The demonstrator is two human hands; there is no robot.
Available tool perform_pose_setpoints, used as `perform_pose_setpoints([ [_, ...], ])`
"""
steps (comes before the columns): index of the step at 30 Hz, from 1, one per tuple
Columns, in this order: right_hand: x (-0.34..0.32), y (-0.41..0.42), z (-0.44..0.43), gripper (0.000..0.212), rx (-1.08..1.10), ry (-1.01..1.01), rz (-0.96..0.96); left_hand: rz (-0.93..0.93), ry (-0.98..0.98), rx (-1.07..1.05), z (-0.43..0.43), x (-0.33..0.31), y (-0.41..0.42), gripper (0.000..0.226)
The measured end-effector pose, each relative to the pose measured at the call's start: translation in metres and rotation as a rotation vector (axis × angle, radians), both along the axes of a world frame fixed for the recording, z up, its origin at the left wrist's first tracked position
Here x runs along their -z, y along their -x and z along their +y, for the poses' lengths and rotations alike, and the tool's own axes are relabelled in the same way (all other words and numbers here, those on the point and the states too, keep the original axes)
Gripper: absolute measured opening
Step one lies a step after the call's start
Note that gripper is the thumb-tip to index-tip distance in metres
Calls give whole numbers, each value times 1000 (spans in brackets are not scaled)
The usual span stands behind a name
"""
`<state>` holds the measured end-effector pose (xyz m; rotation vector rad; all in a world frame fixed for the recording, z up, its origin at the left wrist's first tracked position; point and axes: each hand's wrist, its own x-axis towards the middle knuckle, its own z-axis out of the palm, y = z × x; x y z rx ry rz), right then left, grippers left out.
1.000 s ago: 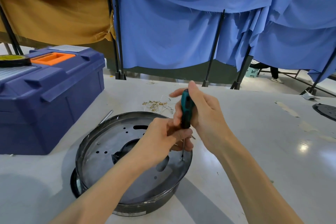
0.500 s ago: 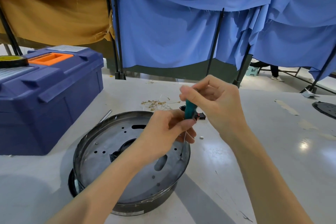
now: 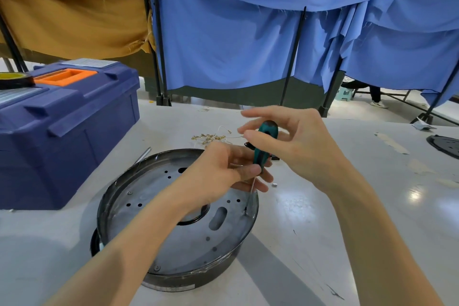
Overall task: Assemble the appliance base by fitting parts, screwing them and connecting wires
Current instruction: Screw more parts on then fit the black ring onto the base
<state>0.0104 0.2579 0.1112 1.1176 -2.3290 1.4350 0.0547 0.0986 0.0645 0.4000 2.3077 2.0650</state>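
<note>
The round dark metal appliance base [image 3: 173,243] lies on the white table, its perforated plate facing up. A teal-handled screwdriver [image 3: 264,141] stands nearly upright, its tip on a spot at the plate's right edge [image 3: 246,212]. My left hand [image 3: 218,176] reaches over the base and pinches the bottom of the handle and the shaft. My right hand [image 3: 305,146] holds the top of the handle between thumb and fingertips, the index finger stretched out above it.
A blue toolbox [image 3: 74,119] with an orange tray and a tape roll [image 3: 15,79] stands at the left. Brass terminals with wires [image 3: 211,137], a metal rod [image 3: 142,155] and a small metal piece [image 3: 274,184] lie near the base. A black disc [image 3: 444,145] sits far right.
My right hand has shifted from wrapping the handle to a fingertip hold at its top, turning as it went. The screwdriver tip stays at the plate's right edge; my left hand keeps its hold.
</note>
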Motion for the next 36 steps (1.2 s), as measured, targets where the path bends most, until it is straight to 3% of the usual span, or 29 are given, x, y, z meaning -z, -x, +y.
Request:
perform_pose_setpoints([
  [3,4,0,-1,21,49,29,44,11,-2,18,1,-3,1,21],
  [7,7,-3,-10,49,171,46,82,53,-14,-132,6,5,4,19],
  [11,1,-1,-4,30,-2,38,-30,17,-102,-36,-2,6,4,28],
  [14,1,1,-3,22,43,29,29,27,-106,-25,-2,6,2,30],
  [19,-1,-2,-5,41,192,16,83,62,-165,-141,4,8,3,36],
  [23,-4,-2,2,27,67,11,20,20,-175,-34,2,8,1,20],
  [25,-3,-2,1,23,61,17,45,44,-169,-60,3,7,0,27],
  [29,-1,-5,-6,42,177,11,100,65,-196,-156,5,7,1,42],
  [33,-3,-2,1,23,89,-33,67,24,-205,-93,2,8,0,24],
  [36,-3,-3,1,21,69,0,72,37,-177,-117,4,6,-2,34],
])
